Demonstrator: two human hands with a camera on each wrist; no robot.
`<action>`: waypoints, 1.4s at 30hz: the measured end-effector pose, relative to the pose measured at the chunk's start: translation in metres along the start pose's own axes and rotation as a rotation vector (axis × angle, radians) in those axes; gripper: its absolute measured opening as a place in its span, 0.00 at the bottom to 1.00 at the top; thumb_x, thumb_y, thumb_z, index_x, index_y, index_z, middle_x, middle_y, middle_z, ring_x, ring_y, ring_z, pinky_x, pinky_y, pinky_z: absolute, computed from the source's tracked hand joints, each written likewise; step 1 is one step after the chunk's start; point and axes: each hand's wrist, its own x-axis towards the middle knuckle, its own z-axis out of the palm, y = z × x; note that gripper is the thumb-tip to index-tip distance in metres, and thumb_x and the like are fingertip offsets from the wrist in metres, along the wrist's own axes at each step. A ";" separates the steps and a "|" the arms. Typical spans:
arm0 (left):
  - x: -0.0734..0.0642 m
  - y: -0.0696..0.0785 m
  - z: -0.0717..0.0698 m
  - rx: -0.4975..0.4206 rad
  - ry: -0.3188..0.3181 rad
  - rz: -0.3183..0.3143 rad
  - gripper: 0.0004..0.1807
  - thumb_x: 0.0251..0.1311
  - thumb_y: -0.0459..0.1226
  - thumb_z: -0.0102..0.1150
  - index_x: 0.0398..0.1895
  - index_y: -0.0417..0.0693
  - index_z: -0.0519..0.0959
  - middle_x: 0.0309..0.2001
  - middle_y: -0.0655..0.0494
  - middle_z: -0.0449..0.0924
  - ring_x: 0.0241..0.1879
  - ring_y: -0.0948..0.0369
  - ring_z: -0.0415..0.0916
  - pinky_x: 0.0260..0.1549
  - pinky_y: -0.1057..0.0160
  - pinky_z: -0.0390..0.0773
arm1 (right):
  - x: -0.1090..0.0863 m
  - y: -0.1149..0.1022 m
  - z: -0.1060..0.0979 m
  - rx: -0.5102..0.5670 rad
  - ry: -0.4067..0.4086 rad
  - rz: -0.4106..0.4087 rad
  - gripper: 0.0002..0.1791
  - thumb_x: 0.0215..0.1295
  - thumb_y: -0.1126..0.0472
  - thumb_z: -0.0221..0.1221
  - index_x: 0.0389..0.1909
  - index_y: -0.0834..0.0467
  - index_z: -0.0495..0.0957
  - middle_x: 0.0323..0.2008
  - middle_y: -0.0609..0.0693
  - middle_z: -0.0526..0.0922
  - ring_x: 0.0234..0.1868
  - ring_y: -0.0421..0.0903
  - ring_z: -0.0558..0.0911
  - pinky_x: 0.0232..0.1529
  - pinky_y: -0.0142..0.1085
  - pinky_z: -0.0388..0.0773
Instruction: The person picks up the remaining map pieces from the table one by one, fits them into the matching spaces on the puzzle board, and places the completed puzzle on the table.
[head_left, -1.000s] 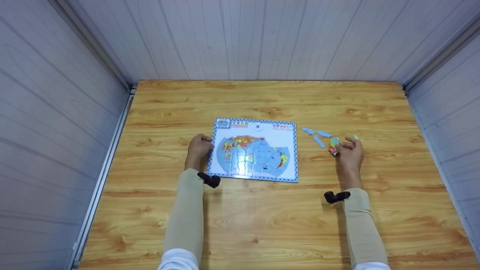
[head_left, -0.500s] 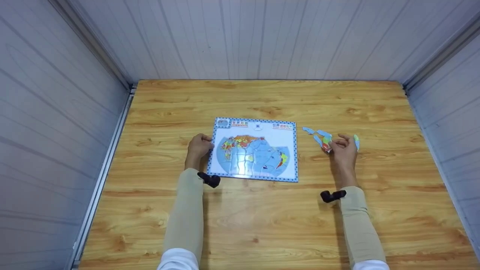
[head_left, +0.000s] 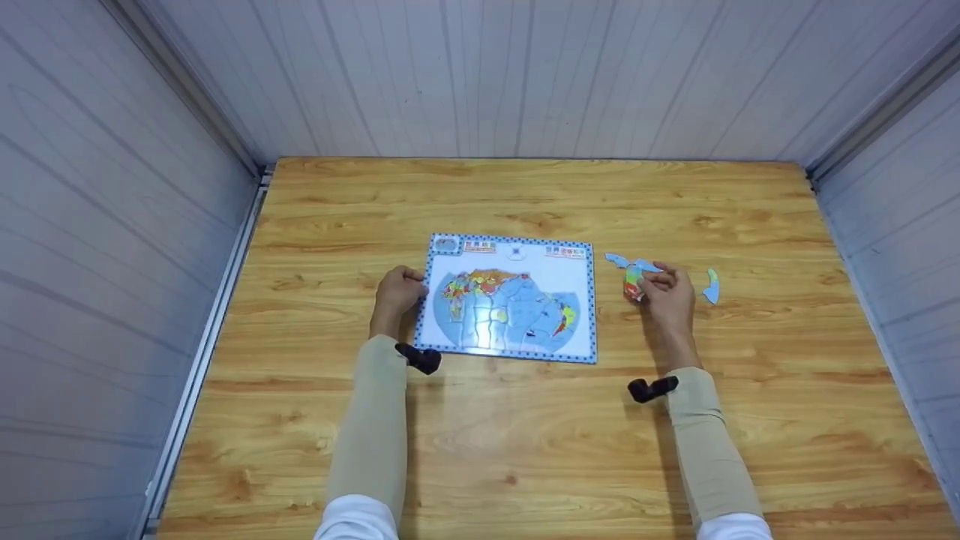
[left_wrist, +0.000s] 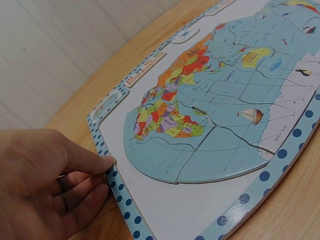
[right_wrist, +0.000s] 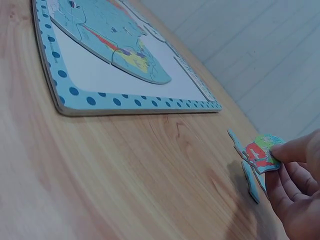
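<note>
A world map jigsaw board [head_left: 559, 274] with a blue dotted border lies on the table, much of its map filled with pieces. At its left edge, my left hand [head_left: 399, 294] grips the border, the thumb [left_wrist: 107, 161] on top in the left wrist view and the other fingers curled against the side. To the right of the board, my right hand [head_left: 669, 298] pinches a red, green and blue puzzle piece [right_wrist: 260, 154] between thumb and fingers. The held piece [head_left: 632, 283] overlaps the loose blue pieces [head_left: 616, 260] in the head view and partly hides them.
A blue and yellow-green puzzle piece [head_left: 712, 288] lies alone to the right of my right hand. The wooden table [head_left: 495, 435] is bounded by pale panel walls [head_left: 480, 82] at the back and both sides.
My right hand has moved left with the red and green piece, from near the lone right-hand piece to over the loose blue ones. My left hand stays at the board's edge.
</note>
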 end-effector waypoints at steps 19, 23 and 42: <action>0.000 0.001 -0.001 0.007 -0.002 0.002 0.15 0.60 0.31 0.55 0.50 0.41 0.73 0.48 0.46 0.75 0.46 0.54 0.72 0.45 0.58 0.73 | -0.006 -0.013 0.031 -0.037 -0.091 -0.043 0.20 0.65 0.63 0.58 0.57 0.60 0.71 0.43 0.48 0.76 0.45 0.41 0.75 0.48 0.29 0.73; 0.001 0.001 -0.001 0.019 0.004 -0.005 0.15 0.60 0.31 0.55 0.50 0.42 0.74 0.48 0.46 0.74 0.46 0.54 0.71 0.45 0.58 0.73 | -0.007 -0.015 0.036 -0.044 -0.111 -0.049 0.19 0.65 0.63 0.59 0.56 0.60 0.71 0.44 0.50 0.76 0.46 0.42 0.75 0.48 0.29 0.73; 0.001 0.000 0.001 0.012 0.018 -0.017 0.13 0.61 0.33 0.54 0.49 0.44 0.74 0.51 0.47 0.75 0.49 0.54 0.71 0.51 0.56 0.72 | -0.012 -0.017 0.061 -0.022 -0.185 -0.055 0.18 0.66 0.63 0.58 0.55 0.61 0.70 0.45 0.51 0.74 0.45 0.44 0.73 0.46 0.30 0.72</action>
